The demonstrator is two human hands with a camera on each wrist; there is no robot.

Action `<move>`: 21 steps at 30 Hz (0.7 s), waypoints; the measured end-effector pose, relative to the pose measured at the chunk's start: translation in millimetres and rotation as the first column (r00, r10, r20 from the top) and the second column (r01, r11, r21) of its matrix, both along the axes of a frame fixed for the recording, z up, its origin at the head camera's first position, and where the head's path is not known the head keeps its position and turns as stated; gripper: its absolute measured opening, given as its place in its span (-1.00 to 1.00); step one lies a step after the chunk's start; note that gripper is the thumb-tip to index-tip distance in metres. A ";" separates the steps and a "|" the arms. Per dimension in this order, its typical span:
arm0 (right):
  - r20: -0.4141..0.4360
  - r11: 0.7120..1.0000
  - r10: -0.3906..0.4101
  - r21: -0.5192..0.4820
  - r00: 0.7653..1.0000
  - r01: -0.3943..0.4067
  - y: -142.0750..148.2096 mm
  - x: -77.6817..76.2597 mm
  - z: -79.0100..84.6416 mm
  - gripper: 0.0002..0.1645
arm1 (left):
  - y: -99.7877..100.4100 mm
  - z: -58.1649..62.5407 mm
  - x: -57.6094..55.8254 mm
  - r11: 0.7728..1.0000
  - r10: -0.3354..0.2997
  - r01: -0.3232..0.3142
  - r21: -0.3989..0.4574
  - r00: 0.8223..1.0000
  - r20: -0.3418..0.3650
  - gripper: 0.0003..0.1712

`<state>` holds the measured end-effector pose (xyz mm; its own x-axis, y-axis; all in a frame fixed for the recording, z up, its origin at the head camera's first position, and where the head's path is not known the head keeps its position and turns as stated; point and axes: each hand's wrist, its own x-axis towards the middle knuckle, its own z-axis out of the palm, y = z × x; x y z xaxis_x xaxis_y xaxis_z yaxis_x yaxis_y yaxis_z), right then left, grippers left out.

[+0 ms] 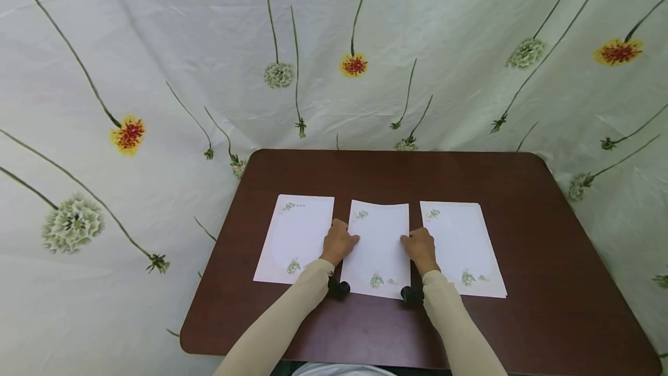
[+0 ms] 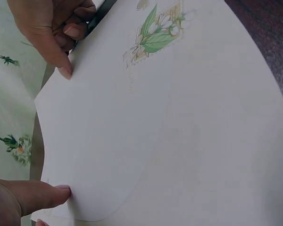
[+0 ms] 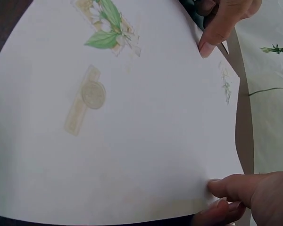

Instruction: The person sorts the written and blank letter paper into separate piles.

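Note:
A white sheet of paper (image 1: 380, 242) with small green floral prints is held between both hands, its top edge bowed. My left hand (image 1: 339, 242) pinches its left edge, thumb on the face; the right hand (image 1: 420, 248) pinches the right edge likewise. In the left wrist view the left thumb (image 2: 47, 195) lies on the paper at the lower left, and the right hand (image 2: 52, 33) grips the opposite edge above. From the right wrist, the right hand (image 3: 254, 193) sits at the lower right, and a faint seal-like print (image 3: 87, 99) shows on the sheet.
Similar printed paper lies on the brown table (image 1: 376, 329) on both sides: a left sheet (image 1: 302, 231) and a right stack (image 1: 461, 237) with slightly offset edges. Behind the table hangs a pale floral curtain (image 1: 323, 103). Dark wrist cameras (image 1: 339, 289) sit beneath the cuffs.

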<state>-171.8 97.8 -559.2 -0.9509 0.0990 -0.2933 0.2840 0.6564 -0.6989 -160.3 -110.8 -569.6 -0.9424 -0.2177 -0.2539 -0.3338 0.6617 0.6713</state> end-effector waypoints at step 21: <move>0.019 0.998 0.065 0.006 0.998 -0.065 38.5 -3.5 36.5 -0.56 | 2.7 15.4 -17.9 0.993 -0.097 0.100 0.068 0.994 -0.044 -0.71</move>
<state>-175.3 136.3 -522.8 -0.9497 0.0394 -0.3108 0.2536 0.6788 -0.6891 -178.2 -108.1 -554.2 -0.9681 -0.1065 -0.2268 -0.2413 0.6407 0.7289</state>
